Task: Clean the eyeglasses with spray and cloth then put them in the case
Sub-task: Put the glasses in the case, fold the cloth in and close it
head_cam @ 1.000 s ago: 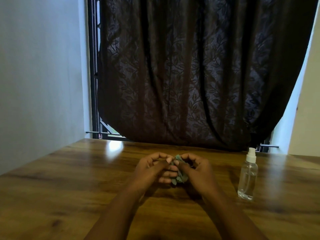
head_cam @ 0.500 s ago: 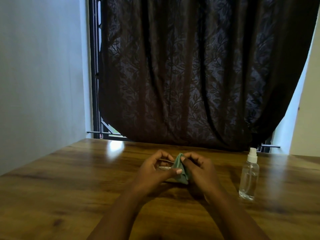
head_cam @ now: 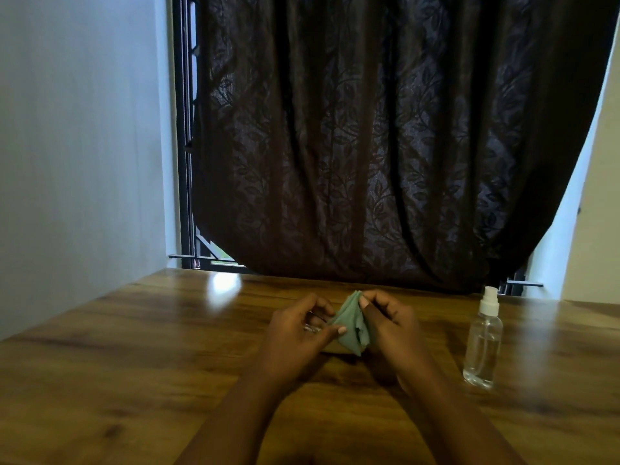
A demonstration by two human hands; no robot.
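Over the middle of the wooden table (head_cam: 134,364) both my hands work together. My left hand (head_cam: 295,333) pinches the thin metal eyeglasses (head_cam: 313,325), of which only a bit of frame shows between its fingers. My right hand (head_cam: 385,323) pinches a green cloth (head_cam: 352,325) against the glasses; the cloth hangs in a folded wedge between the hands and hides the lenses. A clear spray bottle (head_cam: 483,344) with a white nozzle stands upright to the right of my right hand. No case is in view.
A dark patterned curtain (head_cam: 385,146) hangs behind the table's far edge, over a window with black bars (head_cam: 184,162). A pale wall (head_cam: 77,146) runs along the left side.
The cloth has spread from a crumpled wad into a wider wedge as my right hand slid it along the glasses. Both hands have stayed in about the same place.
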